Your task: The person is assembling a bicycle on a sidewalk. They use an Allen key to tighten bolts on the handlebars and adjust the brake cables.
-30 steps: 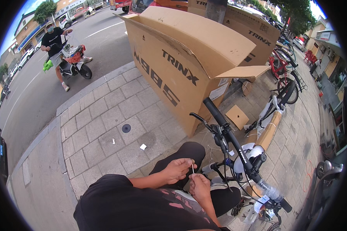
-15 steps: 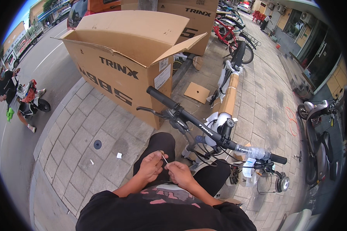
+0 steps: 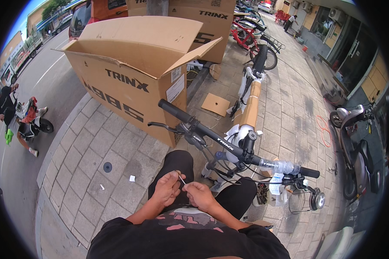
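Close in front of my body, my left hand (image 3: 168, 189) and my right hand (image 3: 199, 196) are both closed in a pinch. Between them runs a thin, light-coloured, metallic-looking stick (image 3: 181, 178), held at either end; its exact kind is too small to make out. Just beyond my knees stands a bicycle with a black handlebar (image 3: 222, 141), touched by neither hand. A brake lever (image 3: 163, 127) sticks out near its left grip, and clear plastic film (image 3: 281, 166) wraps the bar's right part. Cardboard (image 3: 250, 105) and white wrapping cover the frame tube.
A large open cardboard box (image 3: 116, 90) stands ahead to the left. A cardboard piece (image 3: 215, 105) lies on the paving beyond the handlebar. A scooter (image 3: 354, 159) is parked at right, a red bicycle (image 3: 245, 36) farther off. On the road at left, a person rides a motorbike (image 3: 32, 121).
The view has shifted slightly, moving the box and bicycle a little left in the picture. Both hands keep nearly the same pinch on the thin stick. The motorbike has barely shifted.
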A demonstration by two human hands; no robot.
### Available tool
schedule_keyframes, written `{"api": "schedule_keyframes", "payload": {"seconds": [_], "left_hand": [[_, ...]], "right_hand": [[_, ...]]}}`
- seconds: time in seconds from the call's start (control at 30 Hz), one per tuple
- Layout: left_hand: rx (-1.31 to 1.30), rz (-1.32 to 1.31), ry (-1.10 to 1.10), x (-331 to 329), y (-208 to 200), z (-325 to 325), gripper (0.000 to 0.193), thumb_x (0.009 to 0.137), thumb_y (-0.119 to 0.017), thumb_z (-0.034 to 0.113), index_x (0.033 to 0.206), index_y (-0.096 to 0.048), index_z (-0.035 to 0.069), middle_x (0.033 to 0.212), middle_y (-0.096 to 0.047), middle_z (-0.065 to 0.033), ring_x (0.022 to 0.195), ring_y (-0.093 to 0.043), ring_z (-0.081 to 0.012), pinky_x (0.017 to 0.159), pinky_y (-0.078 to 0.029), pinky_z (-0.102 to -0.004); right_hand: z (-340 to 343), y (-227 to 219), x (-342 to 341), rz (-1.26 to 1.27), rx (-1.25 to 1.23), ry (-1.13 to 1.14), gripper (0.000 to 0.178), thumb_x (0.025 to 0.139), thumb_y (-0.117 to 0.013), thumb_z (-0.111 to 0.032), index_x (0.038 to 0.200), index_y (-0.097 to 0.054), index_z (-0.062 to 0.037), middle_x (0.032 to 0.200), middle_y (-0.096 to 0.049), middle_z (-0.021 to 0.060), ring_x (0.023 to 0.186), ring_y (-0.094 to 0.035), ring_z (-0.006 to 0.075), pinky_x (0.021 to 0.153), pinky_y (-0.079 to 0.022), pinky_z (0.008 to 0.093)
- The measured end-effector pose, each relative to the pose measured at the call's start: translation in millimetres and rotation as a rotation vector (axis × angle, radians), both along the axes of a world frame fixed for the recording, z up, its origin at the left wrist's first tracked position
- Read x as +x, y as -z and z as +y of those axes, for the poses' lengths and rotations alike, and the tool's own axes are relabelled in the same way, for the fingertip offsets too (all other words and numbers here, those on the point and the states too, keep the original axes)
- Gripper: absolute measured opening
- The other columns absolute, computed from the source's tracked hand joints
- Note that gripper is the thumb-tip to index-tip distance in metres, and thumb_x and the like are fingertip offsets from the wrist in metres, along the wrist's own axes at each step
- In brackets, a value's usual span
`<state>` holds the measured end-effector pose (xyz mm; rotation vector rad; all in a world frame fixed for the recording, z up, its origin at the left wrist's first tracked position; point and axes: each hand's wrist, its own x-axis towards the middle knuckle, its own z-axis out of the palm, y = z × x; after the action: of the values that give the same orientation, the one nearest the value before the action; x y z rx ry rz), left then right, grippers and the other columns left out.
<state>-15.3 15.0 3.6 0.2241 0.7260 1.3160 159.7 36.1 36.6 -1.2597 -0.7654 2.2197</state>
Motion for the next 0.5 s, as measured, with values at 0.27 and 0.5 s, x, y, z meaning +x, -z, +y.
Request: {"api": "schedule_keyframes", "payload": {"seconds": [0.27,0.5], "left_hand": [[0.003,0.001,0.001,0.1,0.3,-1.0,0.015,0.110,-0.057,0.021,0.113,-0.064,0.008,0.109,-0.071,-0.0082,0.048,-0.041,-0.0028,0.041,-0.030,-0.0202],[0.012,0.003,0.000,0.2,2.1,-2.2,0.015,0.110,-0.056,0.021,0.113,-0.064,0.008,0.109,-0.071,-0.0081,0.048,-0.041,-0.0028,0.041,-0.030,-0.0199]], "right_hand": [[-1.2,-0.4,-0.5,-0.005,0.002,0.008,0.012,0.101,-0.062,-0.015,0.099,-0.065,-0.0034,0.067,-0.048,-0.0053,0.049,-0.038,0.0036,0.043,-0.027,0.0231],[-2.3,-1.6,-0.7,-0.006,0.001,0.006,0.013,0.101,-0.061,-0.015,0.100,-0.066,-0.0029,0.067,-0.048,-0.0049,0.049,-0.038,0.0036,0.042,-0.027,0.0230]]}}
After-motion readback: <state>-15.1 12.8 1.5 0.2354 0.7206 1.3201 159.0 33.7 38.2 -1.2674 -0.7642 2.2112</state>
